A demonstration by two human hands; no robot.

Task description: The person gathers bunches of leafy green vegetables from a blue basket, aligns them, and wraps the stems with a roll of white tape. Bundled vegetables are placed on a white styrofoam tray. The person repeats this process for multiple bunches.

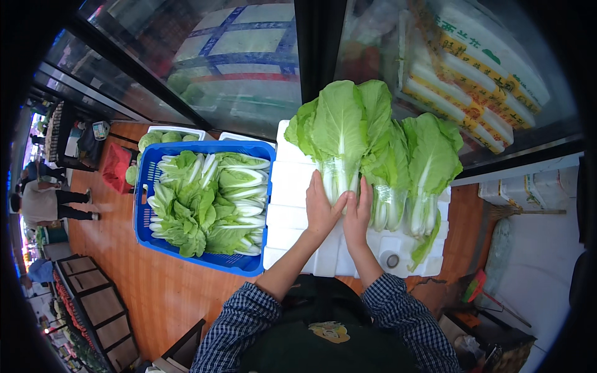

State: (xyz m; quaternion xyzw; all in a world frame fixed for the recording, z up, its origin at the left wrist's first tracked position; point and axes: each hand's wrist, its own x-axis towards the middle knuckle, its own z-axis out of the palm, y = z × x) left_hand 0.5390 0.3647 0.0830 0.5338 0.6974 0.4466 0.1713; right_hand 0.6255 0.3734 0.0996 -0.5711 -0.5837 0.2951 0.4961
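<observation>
Both of my hands press in from either side on the white stems of a bunch of leafy greens point(342, 135), its leaves pointing away from me. My left hand point(323, 205) is on its left side and my right hand point(359, 205) on its right. Clear wrap shows around the stems. Two more wrapped bunches, a middle one point(389, 200) and a right one point(425, 177), lie beside it on a white foam box point(291, 186). A loose leaf point(426, 245) hangs near the box's front. A small round metallic item point(392, 260) sits in a recess there.
A blue plastic crate point(200, 259) of leafy greens adjoins the foam box on the left. Glass doors point(252, 102) stand beyond, with boxes behind them. Round cabbages point(150, 140) and a red container point(116, 168) are farther left. A person point(42, 203) stands at the far left. A broom point(527, 212) lies right.
</observation>
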